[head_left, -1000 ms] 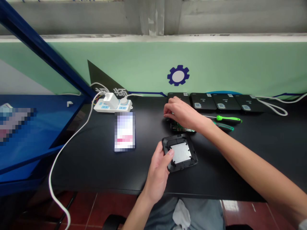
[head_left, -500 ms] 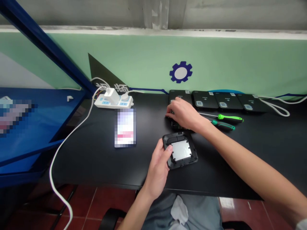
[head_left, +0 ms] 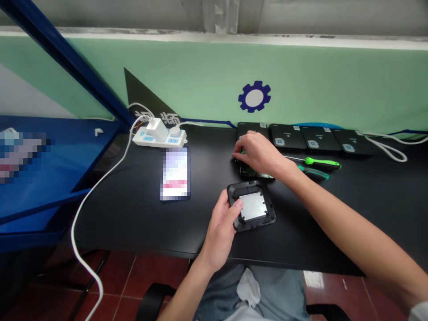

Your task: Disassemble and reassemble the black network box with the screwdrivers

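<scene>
My left hand (head_left: 220, 227) grips a square black plastic cover (head_left: 236, 224) by its left edge, thumb on the inner side. A silver metal plate (head_left: 254, 206) sits inside the cover. Farther back, my right hand (head_left: 256, 150) reaches over a green circuit board (head_left: 256, 172) lying on the desk, mostly hidden beneath the hand. Its fingers are curled together at the board's left side, and what they hold, if anything, is hidden. To the right of this hand lie a bright green screwdriver (head_left: 323, 163) and a darker green-and-black screwdriver (head_left: 314, 173).
Several black square boxes (head_left: 286, 136) line the back of the black desk (head_left: 133, 214). A white power strip (head_left: 160, 138) with plugs stands at the back left, above a blurred bright phone-like slab (head_left: 175, 174). A white cable (head_left: 78, 214) hangs over the left edge.
The view has tilted down slightly. My right hand has shifted slightly, so more green circuit board shows beneath it. My left hand keeps its hold on the cover.
</scene>
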`<state>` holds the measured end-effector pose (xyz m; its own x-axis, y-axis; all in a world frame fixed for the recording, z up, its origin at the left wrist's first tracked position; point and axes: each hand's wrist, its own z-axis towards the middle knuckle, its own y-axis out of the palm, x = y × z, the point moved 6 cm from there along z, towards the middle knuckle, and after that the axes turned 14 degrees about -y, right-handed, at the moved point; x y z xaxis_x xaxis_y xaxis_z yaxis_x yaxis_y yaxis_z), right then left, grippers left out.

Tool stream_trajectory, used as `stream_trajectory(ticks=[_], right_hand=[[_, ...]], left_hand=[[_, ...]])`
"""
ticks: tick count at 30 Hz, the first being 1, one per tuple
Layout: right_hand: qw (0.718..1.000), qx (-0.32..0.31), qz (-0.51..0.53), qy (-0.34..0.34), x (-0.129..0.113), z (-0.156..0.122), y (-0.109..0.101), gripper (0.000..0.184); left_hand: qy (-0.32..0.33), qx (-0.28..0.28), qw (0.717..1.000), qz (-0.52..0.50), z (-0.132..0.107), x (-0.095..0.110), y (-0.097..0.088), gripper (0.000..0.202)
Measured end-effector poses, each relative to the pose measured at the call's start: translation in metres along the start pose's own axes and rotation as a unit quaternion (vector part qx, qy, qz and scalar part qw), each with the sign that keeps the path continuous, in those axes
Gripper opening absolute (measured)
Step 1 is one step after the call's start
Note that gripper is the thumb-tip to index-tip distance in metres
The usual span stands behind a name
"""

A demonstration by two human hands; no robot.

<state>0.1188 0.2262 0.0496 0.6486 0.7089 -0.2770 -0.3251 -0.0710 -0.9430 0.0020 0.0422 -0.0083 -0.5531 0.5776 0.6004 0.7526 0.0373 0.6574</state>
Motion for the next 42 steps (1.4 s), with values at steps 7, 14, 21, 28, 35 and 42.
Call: stream_trajectory(ticks=[7, 14, 21, 28, 35, 42], right_hand=[[1.0, -0.008, 0.012, 0.003, -0.003, 0.002, 0.002, 0.017], [1.0, -0.014, 0.003, 0.007, -0.002, 0.003, 0.004, 0.017], [0.999, -0.027, 0.014, 0.02, -0.003, 0.001, 0.003, 0.016], [0.999, -0.031, 0.018, 0.026, -0.004, 0.001, 0.002, 0.017], [0.999, -0.007, 0.031, 0.025, -0.009, 0.0, -0.012, 0.023], [0.996, 0.068, 0.022, 0.045, -0.008, -0.014, -0.064, 0.031]], left_hand=[[0.007, 0.003, 1.0, 0.018, 0.001, 0.001, 0.0, 0.039], [0.01, 0.003, 0.999, 0.034, 0.001, 0.002, 0.001, 0.038], [0.013, 0.002, 0.999, 0.038, 0.001, 0.002, 0.001, 0.038], [0.013, 0.0, 0.999, 0.04, 0.001, 0.001, 0.001, 0.038], [0.011, 0.009, 0.999, 0.043, 0.001, 0.0, 0.0, 0.041], [-0.02, 0.078, 0.997, 0.019, -0.003, -0.007, -0.013, 0.083]])
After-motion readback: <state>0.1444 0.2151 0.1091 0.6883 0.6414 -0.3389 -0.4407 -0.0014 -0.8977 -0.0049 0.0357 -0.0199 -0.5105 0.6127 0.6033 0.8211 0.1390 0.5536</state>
